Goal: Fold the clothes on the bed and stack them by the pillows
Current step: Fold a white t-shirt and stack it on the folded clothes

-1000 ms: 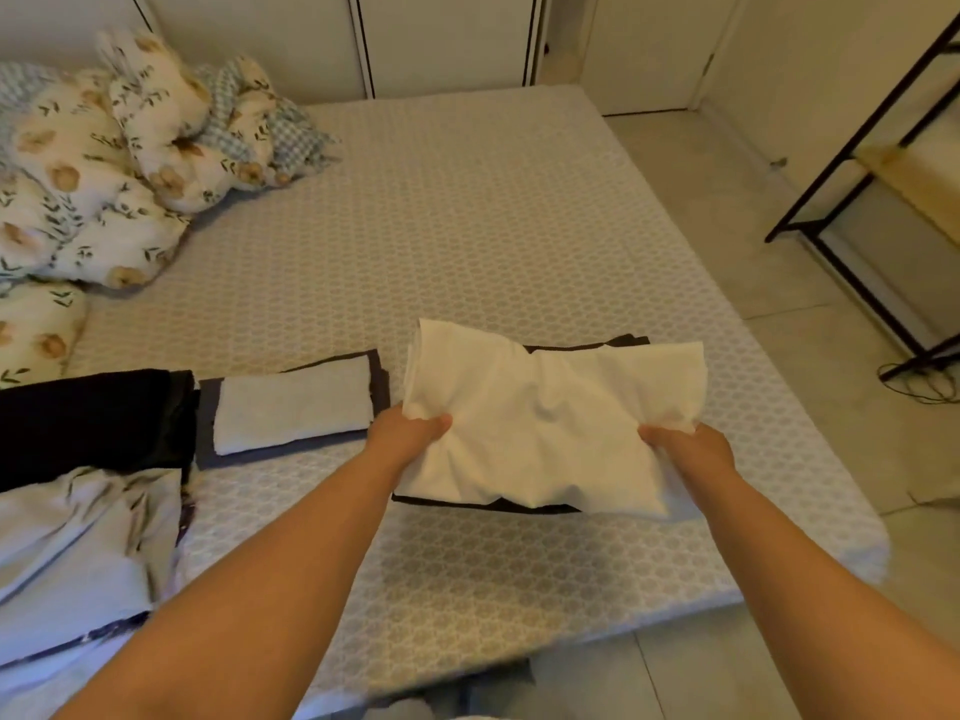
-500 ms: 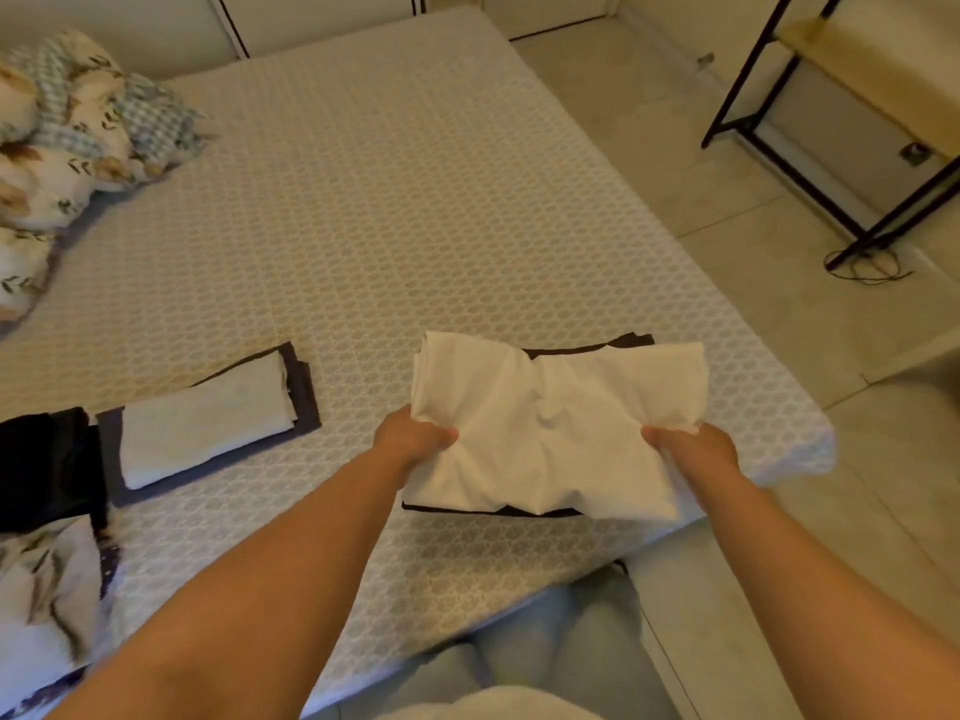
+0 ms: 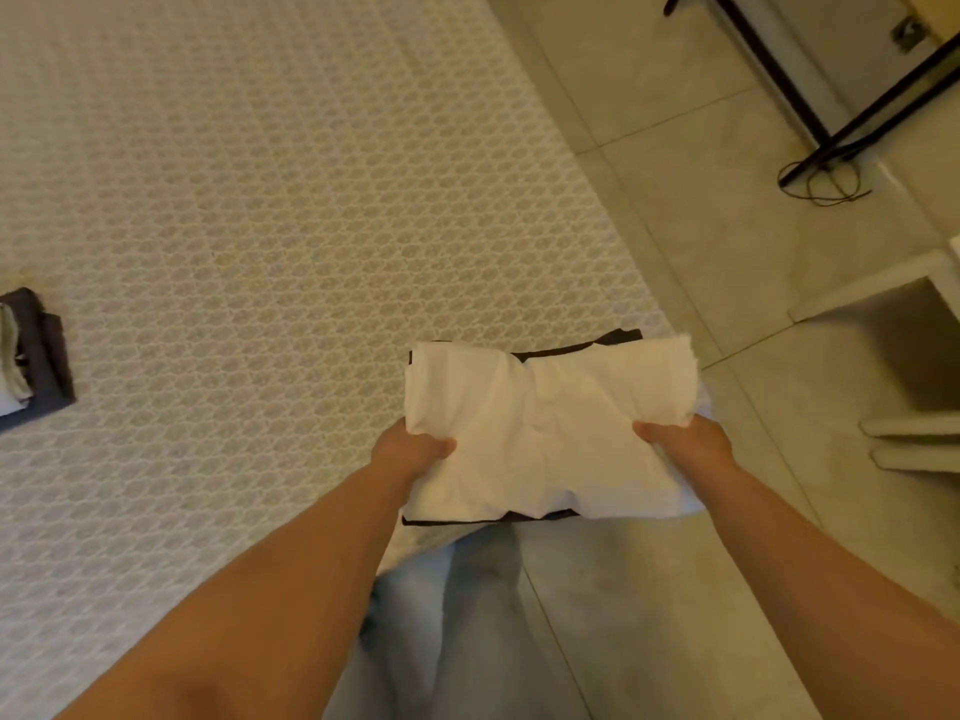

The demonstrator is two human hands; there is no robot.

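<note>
— Clothes first: a folded white garment [image 3: 545, 433] with a dark piece [image 3: 571, 348] showing under its far and near edges, held as one bundle at the near corner of the bed [image 3: 285, 226], partly out past the mattress edge and over the tiled floor [image 3: 701, 226].

— Who has hold of it?

— Both hands. The left hand [image 3: 410, 452] has its grip closed on the left near edge, thumb on top of the cloth; the right hand [image 3: 685, 441] pinches the right near edge the same way. Whether the bundle rests on the mattress or hangs just clear of it, I cannot tell.

— So which step is this?

— By my reading the folding of this bundle is finished and the carry is on. It is not yet stacked.

— Anything else folded?

— One more folded pile [image 3: 31, 356], dark with a pale layer, at the left border of the view, well apart from the hands. No pillows in sight from here.

— And the next move?

— Likely a level carry toward the head of the bed, both grips kept firm so the layers don't slide apart, then a flat set-down by the pillows. A black metal rack [image 3: 831, 111] and a loose cable [image 3: 826, 184] stand off to the right, on the floor.
</note>
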